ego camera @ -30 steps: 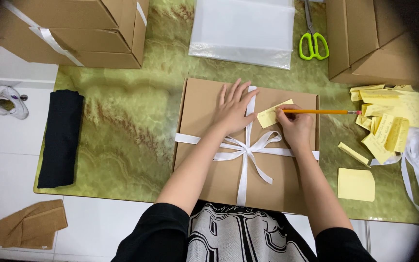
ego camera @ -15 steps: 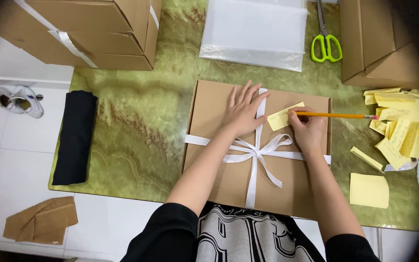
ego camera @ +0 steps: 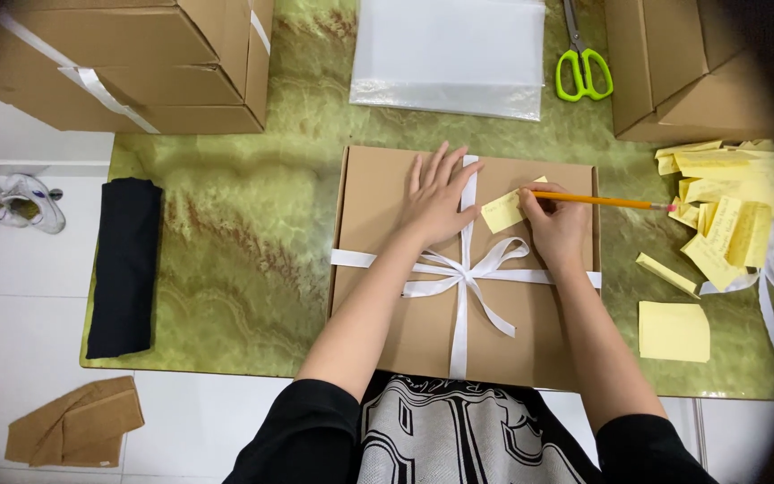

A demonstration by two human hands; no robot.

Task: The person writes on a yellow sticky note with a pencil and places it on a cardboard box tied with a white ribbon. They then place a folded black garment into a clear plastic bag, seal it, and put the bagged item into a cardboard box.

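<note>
Near the table's front edge, my left hand (ego camera: pixel 436 199) is pressing spread fingers on the box (ego camera: pixel 387 269); my right hand (ego camera: pixel 555 226) is pinching a pencil (ego camera: pixel 597 200) over the yellow note (ego camera: pixel 503 213).

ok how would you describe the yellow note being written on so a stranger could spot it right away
Start at the flat brown cardboard box tied with white ribbon on the green marbled table. On its lid, right of the ribbon, lies one small yellow paper note under the orange pencil held by the right hand. The other yellow notes lie off the box.
</note>
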